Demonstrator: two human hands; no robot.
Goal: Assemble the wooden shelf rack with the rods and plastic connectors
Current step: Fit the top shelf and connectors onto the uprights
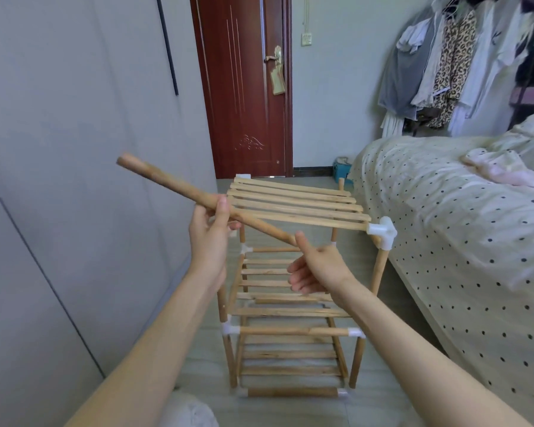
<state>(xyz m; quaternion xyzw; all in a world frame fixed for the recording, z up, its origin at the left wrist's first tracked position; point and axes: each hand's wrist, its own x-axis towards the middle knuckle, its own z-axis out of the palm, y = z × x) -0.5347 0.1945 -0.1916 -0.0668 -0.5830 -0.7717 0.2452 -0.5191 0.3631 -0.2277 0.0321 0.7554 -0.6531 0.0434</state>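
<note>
Both our hands meet at frame centre: our left hand [209,241] grips a loose wooden rod [198,197] slanting toward the upper left, while our right hand [316,268], fingers relaxed, touches its lower end with the thumb, above the partly built rack [293,303] with its white corner connector [382,231].

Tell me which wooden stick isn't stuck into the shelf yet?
The loose stick held slantwise in the left hand, with the right hand touching its near end. All the other sticks are already joined into the rack.
</note>
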